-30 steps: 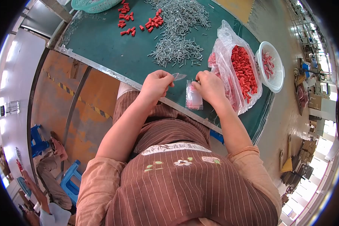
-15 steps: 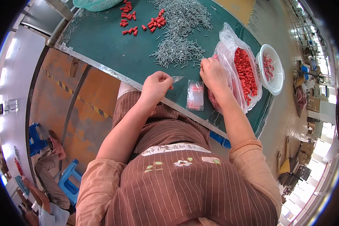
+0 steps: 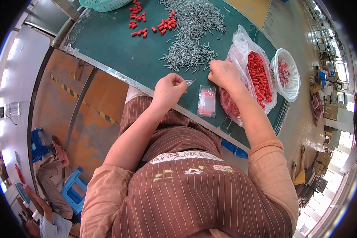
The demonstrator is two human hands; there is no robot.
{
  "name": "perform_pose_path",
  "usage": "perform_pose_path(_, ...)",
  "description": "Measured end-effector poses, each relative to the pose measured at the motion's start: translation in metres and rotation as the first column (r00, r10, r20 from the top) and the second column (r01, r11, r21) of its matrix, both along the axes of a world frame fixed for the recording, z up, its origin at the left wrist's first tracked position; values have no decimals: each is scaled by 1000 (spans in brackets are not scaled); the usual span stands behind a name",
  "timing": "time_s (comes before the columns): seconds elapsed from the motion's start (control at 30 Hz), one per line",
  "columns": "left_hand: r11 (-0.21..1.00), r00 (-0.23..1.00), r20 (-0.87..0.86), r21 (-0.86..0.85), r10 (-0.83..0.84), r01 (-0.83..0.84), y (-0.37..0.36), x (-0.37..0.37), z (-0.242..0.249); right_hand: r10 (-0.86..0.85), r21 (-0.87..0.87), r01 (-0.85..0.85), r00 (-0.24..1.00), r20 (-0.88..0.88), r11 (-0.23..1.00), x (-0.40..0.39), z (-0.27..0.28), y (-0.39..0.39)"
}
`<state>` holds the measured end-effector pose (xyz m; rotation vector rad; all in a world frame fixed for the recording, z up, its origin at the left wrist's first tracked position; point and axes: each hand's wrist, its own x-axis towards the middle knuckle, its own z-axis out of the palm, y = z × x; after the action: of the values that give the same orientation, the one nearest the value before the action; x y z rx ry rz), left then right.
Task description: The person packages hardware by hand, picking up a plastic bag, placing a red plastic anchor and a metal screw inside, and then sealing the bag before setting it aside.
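My left hand [image 3: 167, 91] is closed in a pinch near the table's front edge, with the shiny tip of a small clear plastic bag [image 3: 190, 82] sticking out from its fingers. My right hand [image 3: 225, 73] has its fingers pressed together at the near edge of a pile of small metal screws [image 3: 190, 54]; what they hold, if anything, is hidden. Beside that hand is a large clear bag of red plastic caps [image 3: 259, 79]. Between my forearms lies a flat clear packet [image 3: 207, 102] with something red and whitish inside.
Loose red caps [image 3: 166, 25] are scattered on the green table [image 3: 115, 43] left of the screws. A white basket [image 3: 291, 93] with red pieces sits at the right edge, and a pale green basket [image 3: 103, 5] at the far left. Another person [image 3: 53, 226] is at the lower left.
My right hand has shifted slightly left and up along the edge of the screws. My left hand has moved slightly right, still pinching the small clear bag.
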<state>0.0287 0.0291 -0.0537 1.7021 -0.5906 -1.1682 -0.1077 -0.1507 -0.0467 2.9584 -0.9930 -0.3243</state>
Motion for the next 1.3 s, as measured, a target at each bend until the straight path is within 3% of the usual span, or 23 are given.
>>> perform_pose_path(0.1, 1000, 999, 34, -10, 0, 0, -1, 2, 0, -231, 374, 128, 941, 246, 918, -1, 19, 13)
perform_pose_path(0.17, 1000, 997, 71, 1, -22, 22, -3, 2, 3, -279, 582, -118, 790, 546, 805, -2, 19, 28)
perform_pose_path(0.2, 1000, 998, 61, -5, -28, 28, -3, 0, 4, -335, 635, -259, 673, 659, 728, -3, 18, 36)
perform_pose_path(0.3, 999, 999, 27, -21, -44, 44, -7, -1, 11, -226, 533, -435, 581, 782, 726, 2, 19, 53)
perform_pose_path(0.57, 999, 995, -92, -42, -31, 27, -6, -2, 17, -48, 423, -426, 657, 752, 800, -3, 26, 52)
perform_pose_path(0.77, 999, 999, 18, 7, -52, 52, -9, 2, 24, -115, 450, -382, 646, 754, 807, -16, 40, 53)
perform_pose_path(0.8, 999, 998, -64, -18, -29, 27, -12, 3, 26, -121, 458, -360, 665, 737, 813, -18, 40, 53)
perform_pose_path(0.9, 999, 941, -339, -49, -8, -10, -14, 4, 26, -409, 720, -293, 663, 627, 628, -20, 23, 54)
perform_pose_path(1.0, 1000, 815, -579, -29, -25, 10, -14, 16, 21, -640, 923, -288, 665, 386, 257, -27, 9, 51)
perform_pose_path(1.1, 999, 768, -638, -46, -51, 28, -12, 21, 20, -725, 931, -260, 586, 363, 256, -33, 20, 57)
perform_pose_path(1.2, 999, 758, -652, -34, -15, -9, -11, 22, 21, -715, 892, -233, 536, 450, 387, -47, 36, 53)
perform_pose_path(1.3, 999, 836, -549, -20, 25, -44, -12, 22, 21, -650, 712, 12, 419, 634, 702, -79, 53, 14)
